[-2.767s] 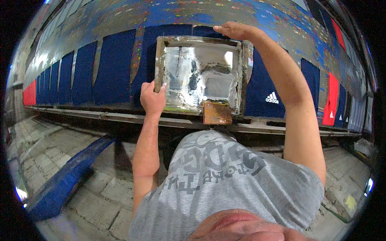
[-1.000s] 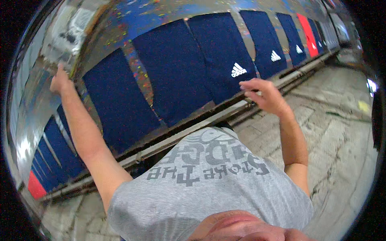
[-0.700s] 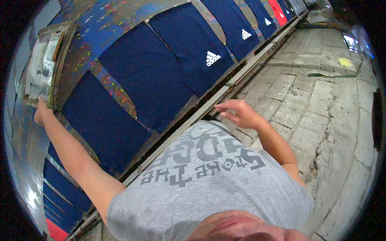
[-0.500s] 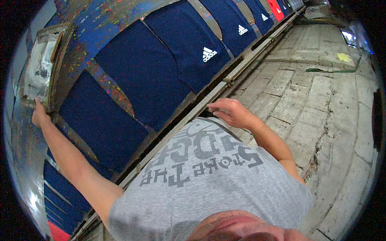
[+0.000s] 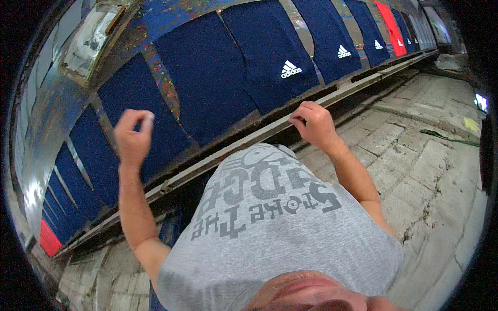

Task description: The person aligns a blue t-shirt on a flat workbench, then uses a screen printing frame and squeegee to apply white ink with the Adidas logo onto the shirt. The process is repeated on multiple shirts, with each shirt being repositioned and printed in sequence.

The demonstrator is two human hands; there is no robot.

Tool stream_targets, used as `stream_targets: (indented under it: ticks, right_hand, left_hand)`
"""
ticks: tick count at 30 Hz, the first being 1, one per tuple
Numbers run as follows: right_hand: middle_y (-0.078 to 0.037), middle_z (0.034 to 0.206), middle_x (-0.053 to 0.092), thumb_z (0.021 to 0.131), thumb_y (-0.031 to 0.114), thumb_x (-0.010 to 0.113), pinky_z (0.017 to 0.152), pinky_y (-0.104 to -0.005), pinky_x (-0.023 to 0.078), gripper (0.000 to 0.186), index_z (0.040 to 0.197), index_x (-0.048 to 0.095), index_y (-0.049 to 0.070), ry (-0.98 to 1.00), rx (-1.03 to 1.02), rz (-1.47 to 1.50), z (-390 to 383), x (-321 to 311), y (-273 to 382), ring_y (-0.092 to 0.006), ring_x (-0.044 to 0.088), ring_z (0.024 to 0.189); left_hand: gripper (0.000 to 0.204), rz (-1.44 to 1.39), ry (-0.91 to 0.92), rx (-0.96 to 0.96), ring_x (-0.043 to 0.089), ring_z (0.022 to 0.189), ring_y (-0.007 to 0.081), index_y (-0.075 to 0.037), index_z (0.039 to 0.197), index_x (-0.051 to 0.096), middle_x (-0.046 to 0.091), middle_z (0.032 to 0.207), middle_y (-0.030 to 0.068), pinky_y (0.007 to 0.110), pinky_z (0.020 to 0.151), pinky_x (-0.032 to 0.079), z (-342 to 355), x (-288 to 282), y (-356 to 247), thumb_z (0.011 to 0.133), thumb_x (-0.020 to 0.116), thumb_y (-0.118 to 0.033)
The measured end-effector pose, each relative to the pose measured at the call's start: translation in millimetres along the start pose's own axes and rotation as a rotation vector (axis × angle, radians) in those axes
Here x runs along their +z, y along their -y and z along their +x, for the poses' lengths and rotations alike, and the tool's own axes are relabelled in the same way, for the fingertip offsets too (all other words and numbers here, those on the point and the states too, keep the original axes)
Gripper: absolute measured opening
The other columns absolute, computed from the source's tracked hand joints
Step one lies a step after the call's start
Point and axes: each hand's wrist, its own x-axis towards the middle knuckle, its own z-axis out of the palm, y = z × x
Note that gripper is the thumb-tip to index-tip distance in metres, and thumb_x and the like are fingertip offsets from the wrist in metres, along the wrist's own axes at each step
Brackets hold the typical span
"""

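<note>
My left hand point(image 5: 134, 136) is raised over the navy fabric panels point(image 5: 202, 78), fingertips drawn together in a pinch, with a pale spot at the tips; I cannot make out whether they hold anything. My right hand point(image 5: 315, 123) is curled with fingertips close to the thumb, above the table's front rail point(image 5: 254, 139); anything between them is too small to see. The panels lie in a long row, several with white printed marks point(image 5: 290, 69). A worn rectangular printing screen point(image 5: 92, 41) rests at the upper left, apart from both hands.
A red panel point(image 5: 389, 26) is in the row at the upper right, another red piece point(image 5: 51, 236) at the lower left. The paint-speckled tabletop point(image 5: 166, 88) shows between panels. A paved floor point(image 5: 420, 171) runs along the near side, with a green strip point(image 5: 446, 139) on it.
The screen was centred under both hands earlier, then held at far left by my left hand; it is now let go there. My left hand came back toward me and pinched; my right fingers curled.
</note>
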Motion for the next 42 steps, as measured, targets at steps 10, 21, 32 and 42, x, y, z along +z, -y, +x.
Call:
stream_targets:
  ticks: [10,21,32,42]
  right_hand:
    - [-0.014,0.103,0.082,0.094,0.029,0.085,0.090,-0.0509,0.063,0.017,0.100,0.088,0.013,-0.029,0.426,-0.357,27,-40,-134,-0.0391,0.078,0.103]
    - [-0.018,0.105,0.084,0.091,0.032,0.088,0.091,-0.0492,0.064,0.024,0.102,0.088,0.010,0.058,0.527,0.006,39,-16,-149,-0.0388,0.082,0.097]
    - [-0.005,0.086,0.075,0.097,0.019,0.084,0.073,-0.0351,0.057,0.016,0.094,0.079,0.004,-0.165,0.425,1.293,150,-44,-161,-0.0163,0.070,0.076]
    - [-0.003,0.093,0.079,0.101,0.019,0.083,0.080,-0.0270,0.056,0.018,0.103,0.082,0.001,-0.606,-0.024,1.038,229,-183,-155,-0.0108,0.071,0.086]
  left_hand:
    - [0.035,-0.148,0.191,0.171,0.074,0.112,0.0382,-0.002,0.114,0.081,0.080,0.114,0.0165,0.048,0.099,0.061,-47,138,-129,0.081,0.072,0.008]
    - [0.024,0.140,0.276,0.285,0.072,0.105,0.0354,-0.004,0.102,0.081,0.075,0.108,0.0125,0.046,0.091,0.062,-6,246,-173,0.085,0.090,-0.018]
    - [0.009,0.351,-0.090,0.096,0.077,0.092,0.0385,-0.008,0.099,0.076,0.073,0.102,0.0160,0.050,0.082,0.064,84,209,-200,0.091,0.074,-0.010]
    - [0.040,-0.139,-0.502,0.321,0.077,0.105,0.0332,-0.005,0.116,0.083,0.079,0.109,0.0169,0.040,0.097,0.060,193,151,-278,0.084,0.064,0.009]
